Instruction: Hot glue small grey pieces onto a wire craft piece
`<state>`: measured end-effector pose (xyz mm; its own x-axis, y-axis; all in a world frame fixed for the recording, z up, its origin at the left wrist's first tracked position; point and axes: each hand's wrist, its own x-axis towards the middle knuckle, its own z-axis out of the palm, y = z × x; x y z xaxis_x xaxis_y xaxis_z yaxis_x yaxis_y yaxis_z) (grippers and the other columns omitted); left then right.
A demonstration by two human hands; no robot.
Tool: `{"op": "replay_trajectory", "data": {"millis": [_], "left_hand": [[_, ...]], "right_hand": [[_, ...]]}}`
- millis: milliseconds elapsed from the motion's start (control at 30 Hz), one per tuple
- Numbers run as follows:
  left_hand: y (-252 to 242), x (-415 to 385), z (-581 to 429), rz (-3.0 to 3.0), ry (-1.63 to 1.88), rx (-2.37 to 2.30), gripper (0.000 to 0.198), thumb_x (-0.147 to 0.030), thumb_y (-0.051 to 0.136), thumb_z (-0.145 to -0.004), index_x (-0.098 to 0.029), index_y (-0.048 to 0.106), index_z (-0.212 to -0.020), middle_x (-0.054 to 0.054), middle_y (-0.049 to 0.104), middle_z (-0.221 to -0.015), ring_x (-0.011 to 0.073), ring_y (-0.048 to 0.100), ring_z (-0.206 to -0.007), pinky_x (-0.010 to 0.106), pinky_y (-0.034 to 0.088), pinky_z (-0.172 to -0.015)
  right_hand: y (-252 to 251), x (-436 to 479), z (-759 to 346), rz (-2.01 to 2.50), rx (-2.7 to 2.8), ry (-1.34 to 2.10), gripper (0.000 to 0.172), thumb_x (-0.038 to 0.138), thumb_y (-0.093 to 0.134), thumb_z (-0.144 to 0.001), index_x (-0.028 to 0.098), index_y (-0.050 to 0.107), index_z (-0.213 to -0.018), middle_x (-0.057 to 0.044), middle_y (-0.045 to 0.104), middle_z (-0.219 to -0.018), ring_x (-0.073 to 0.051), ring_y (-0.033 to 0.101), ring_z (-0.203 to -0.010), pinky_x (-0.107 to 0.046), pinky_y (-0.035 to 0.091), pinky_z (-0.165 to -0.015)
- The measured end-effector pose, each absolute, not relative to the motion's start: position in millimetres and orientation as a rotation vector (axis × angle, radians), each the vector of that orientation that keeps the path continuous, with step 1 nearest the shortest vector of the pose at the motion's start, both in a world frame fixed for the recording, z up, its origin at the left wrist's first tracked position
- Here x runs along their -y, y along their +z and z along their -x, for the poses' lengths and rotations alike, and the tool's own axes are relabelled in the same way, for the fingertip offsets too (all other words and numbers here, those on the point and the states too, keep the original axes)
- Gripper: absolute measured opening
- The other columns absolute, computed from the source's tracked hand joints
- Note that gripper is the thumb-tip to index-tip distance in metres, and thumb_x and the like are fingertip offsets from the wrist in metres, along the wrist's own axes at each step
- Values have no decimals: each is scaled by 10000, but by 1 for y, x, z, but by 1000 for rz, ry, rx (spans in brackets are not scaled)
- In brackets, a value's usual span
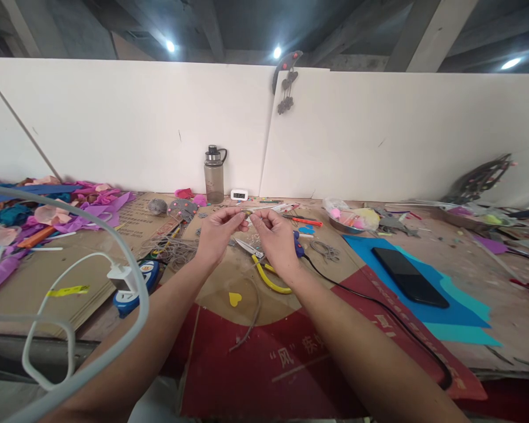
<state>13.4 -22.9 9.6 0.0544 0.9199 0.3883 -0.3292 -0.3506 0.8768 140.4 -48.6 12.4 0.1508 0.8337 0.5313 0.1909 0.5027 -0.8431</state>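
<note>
My left hand [221, 229] and my right hand [274, 235] meet over the cardboard, thumbs and fingertips pinched close together. Between them is a tiny dark-yellowish piece, too small for me to name. Just below my hands lie scissors with yellow handles [264, 276], their blades pointing up-left. A blue tool with a black cord [298, 244] rests beside my right hand, partly hidden by it. Nearer to me on the cardboard are a yellow paper heart [234, 299] and a loose grey strand of yarn [256, 311]. Tangled grey yarn [176, 249] sits left of my left hand.
A blue power strip [136, 288] with a white plug and cable crosses the left side. Crumpled coloured paper [70, 205] piles far left. At the back stand a bottle [214, 176] and a small clock [239, 195]. A black phone [409, 276] lies on blue sheets [361, 249] at right.
</note>
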Motion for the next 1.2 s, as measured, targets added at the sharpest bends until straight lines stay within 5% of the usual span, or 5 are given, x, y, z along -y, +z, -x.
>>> {"op": "replay_trajectory", "data": {"millis": [1200], "left_hand": [[16,26,-12,-1247,1344,-674,191,-282,731,-675,-130,622,-716,-23,582,-613,73,550,-552,207,458,-551]], "right_hand": [[10,49,-144,1050,1424,464,213,363,535,-833,177,635,-805,24,567,-633,-104,442,-553,-230,345,-543]]}}
